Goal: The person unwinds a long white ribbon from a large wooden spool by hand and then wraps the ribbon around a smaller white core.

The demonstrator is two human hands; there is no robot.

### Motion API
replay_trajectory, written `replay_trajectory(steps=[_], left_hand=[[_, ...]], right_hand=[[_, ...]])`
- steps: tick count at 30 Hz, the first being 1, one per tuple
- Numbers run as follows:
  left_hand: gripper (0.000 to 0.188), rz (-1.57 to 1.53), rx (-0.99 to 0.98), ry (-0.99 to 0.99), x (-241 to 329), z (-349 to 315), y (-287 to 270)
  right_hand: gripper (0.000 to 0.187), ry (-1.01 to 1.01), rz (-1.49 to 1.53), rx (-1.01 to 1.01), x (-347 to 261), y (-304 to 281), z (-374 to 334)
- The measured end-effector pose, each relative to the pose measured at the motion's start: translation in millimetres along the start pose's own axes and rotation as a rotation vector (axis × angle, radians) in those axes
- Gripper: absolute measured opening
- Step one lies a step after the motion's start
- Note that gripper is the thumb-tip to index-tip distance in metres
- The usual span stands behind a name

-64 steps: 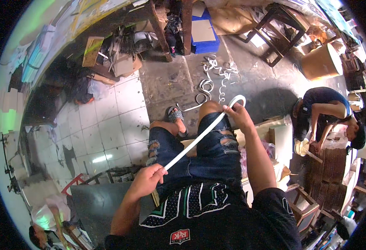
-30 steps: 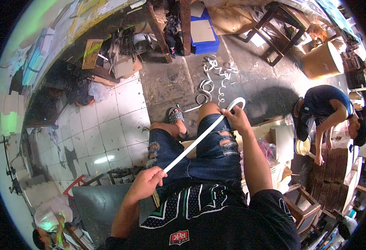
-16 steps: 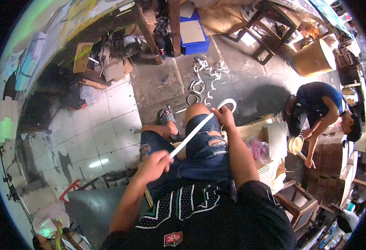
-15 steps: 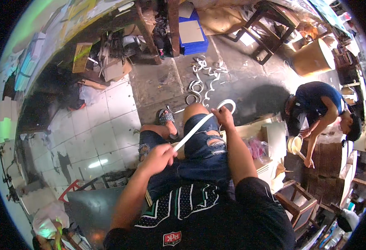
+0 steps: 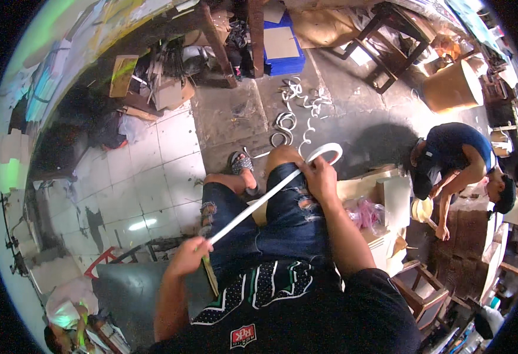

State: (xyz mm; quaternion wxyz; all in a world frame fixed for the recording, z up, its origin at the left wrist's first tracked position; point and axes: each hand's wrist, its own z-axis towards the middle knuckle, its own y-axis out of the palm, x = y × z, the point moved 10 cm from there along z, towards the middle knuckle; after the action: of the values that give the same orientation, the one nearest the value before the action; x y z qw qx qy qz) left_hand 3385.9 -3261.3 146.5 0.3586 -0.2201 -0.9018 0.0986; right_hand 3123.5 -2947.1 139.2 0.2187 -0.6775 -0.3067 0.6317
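A roll of white tape (image 5: 337, 148) sits by my right knee, with my right hand (image 5: 320, 178) closed on it at its near side. From the roll a white strip (image 5: 252, 209) runs taut, slanting down to the left across my thighs. Its loose end is pinched in my left hand (image 5: 189, 256), beside my left hip. On the floor beyond my knees lie several curled white strips (image 5: 285, 121), tangled together. One long curl reaches close to the roll.
To my right a co-worker (image 5: 461, 154) bends over brown boards (image 5: 462, 236), a pale round thing at their hand. Pale boxes (image 5: 392, 200) stand beside my right leg. A blue stack (image 5: 285, 64), a dark wooden frame (image 5: 383, 47) and a tan bin (image 5: 455, 87) are farther off.
My left hand has moved down and to the left, drawing out a longer stretch of strip. My right hand stays near the knee with the roll. The view has shifted slightly.
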Motion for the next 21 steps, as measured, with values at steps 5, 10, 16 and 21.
replay_trajectory(steps=[5,10,16,21], left_hand=[[0.028,-0.053,0.095,0.033,29.8,-60.7,-2.5],[0.029,0.089,0.144,-0.05,23.1,-85.2,-9.0],[0.027,-0.003,0.194,-0.018,22.1,-107.0,-10.8],[0.028,0.046,0.118,-0.126,14.8,-116.9,-6.0]], right_hand=[[0.036,0.065,0.059,-0.1,-12.2,5.9,-6.3],[0.036,0.038,0.28,-0.11,10.3,19.0,2.4],[0.037,0.08,0.485,-0.12,43.5,37.2,10.4],[0.037,0.066,0.426,-0.116,29.8,31.6,10.9]])
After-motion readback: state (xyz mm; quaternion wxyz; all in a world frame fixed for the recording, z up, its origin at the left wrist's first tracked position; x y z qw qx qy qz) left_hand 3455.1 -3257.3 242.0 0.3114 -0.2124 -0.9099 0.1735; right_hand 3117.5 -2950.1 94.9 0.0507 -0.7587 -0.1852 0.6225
